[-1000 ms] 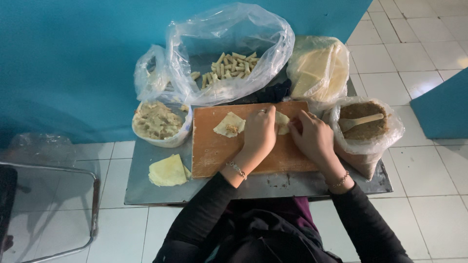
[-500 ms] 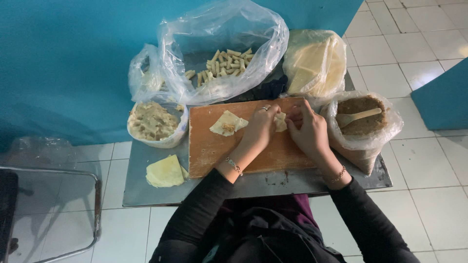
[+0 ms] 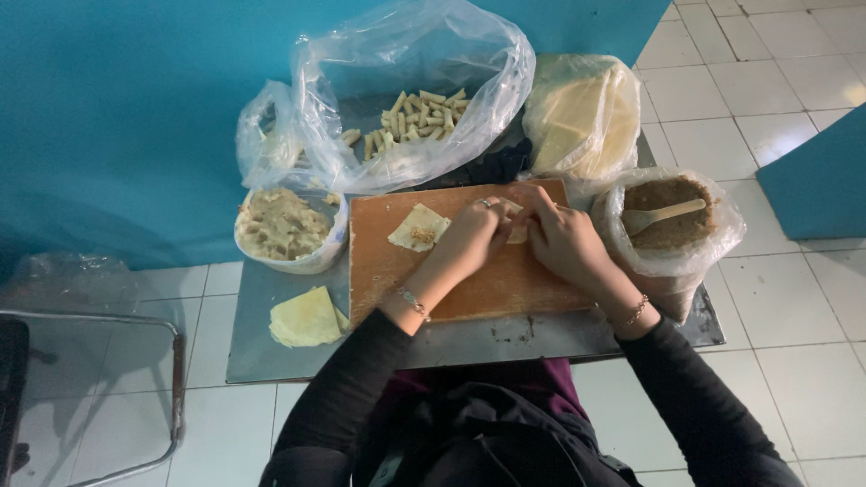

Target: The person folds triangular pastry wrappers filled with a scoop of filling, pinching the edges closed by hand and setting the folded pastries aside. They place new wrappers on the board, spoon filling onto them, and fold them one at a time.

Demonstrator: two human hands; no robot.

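A: Report the change over the last second.

B: Both hands have moved toward the far edge of the wooden cutting board (image 3: 469, 284). The left hand (image 3: 469, 242) and right hand (image 3: 564, 243) now sit close together over 1 pale wrapper (image 3: 518, 233). That wrapper lay flatter and more exposed 1 second ago; now the fingers cover most of it.

A: Meaning for the work in hand?

B: Judgement: the wrapper is being folded or rolled shut, with the shaping under way and not finished.

A: Grip state?

B: Fingertips of both hands are pressed together on the wrapper edges, pinching the thin dough. No finger is spread.

A: Position of the other parts?

B: A 2nd filled wrapper (image 3: 419, 226) lies open near the board's far left corner, with a brown filling spot at its centre. A stack of flat wrappers (image 3: 307, 317) rests at the near left corner of the metal table (image 3: 271, 361).

A: Materials?

B: The clear bag of finished rolls (image 3: 410, 117) is crinkled plastic; the rolls are short, pale cylinders. The bowl of mash (image 3: 281, 227) is lumpy and beige. The bag of brown filling (image 3: 666, 215) holds a wooden spoon (image 3: 663, 215). The bagged wrappers (image 3: 582, 117) look smooth and yellowish.
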